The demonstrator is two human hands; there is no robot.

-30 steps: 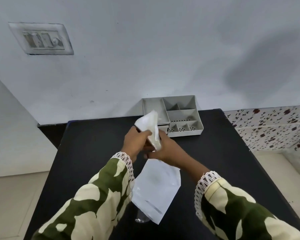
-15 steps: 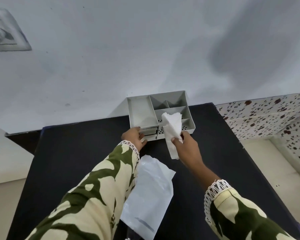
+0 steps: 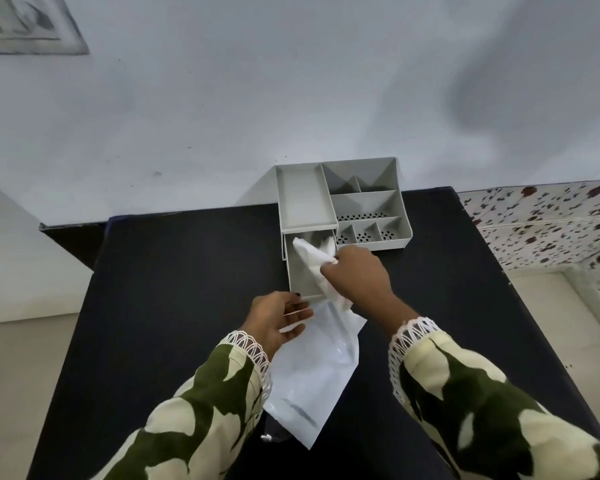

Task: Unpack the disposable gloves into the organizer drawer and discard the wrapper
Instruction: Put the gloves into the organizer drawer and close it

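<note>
A grey organizer (image 3: 368, 202) sits at the far edge of the black counter (image 3: 187, 271), against the pale wall (image 3: 291, 98). Its drawer (image 3: 300, 271) is pulled out toward the person, under the organizer's long flat left tray, with small perforated compartments to the right. The right hand (image 3: 357, 275) is closed around a bunch of thin white disposable gloves (image 3: 314, 261) and holds them over the open drawer; the far end of the bunch lies inside the drawer, while the near end trails past the drawer's front edge. The left hand (image 3: 274, 318) hovers just in front of the drawer with its fingers loosely spread and nothing in its grip, fingertips near the drawer front. The white wrapper (image 3: 312, 379) lies flat on the counter just in front of the drawer, between the two patterned green-and-cream sleeves (image 3: 465, 393), its upper end partly beneath the left hand.
</note>
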